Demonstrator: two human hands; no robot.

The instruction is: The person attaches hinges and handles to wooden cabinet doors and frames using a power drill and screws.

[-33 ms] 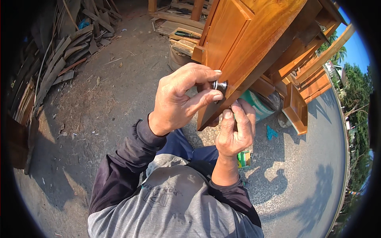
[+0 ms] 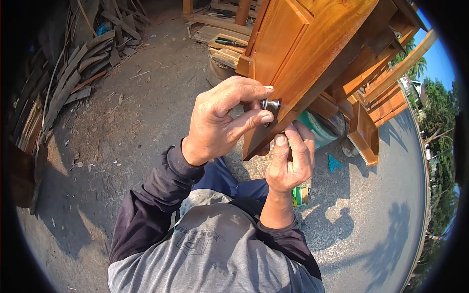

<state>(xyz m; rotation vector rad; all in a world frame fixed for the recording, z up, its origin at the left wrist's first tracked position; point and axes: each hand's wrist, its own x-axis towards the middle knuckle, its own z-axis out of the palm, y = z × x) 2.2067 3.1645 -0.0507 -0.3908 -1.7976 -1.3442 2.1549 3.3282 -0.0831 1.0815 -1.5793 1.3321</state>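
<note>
A shiny metal knob (image 2: 271, 104) sits against the face of a varnished wooden cabinet door (image 2: 279, 46), close to its lower corner. My left hand (image 2: 220, 115) is closed around the knob, thumb below and forefinger above. On the other side of the door's edge, my right hand (image 2: 290, 163) is pinched up, with thumb and fingertips pressed together by the wood. Whatever it may hold is hidden behind the fingers. The door's lower end tilts toward my lap.
Beyond the door stand more wooden furniture parts, with a drawer (image 2: 364, 134) at the right. Below them is a green and white bucket (image 2: 315, 129). A small green box (image 2: 299, 196) and a blue cloth scrap (image 2: 334, 163) lie on the ground. Scrap boards (image 2: 73, 68) are heaped at the left.
</note>
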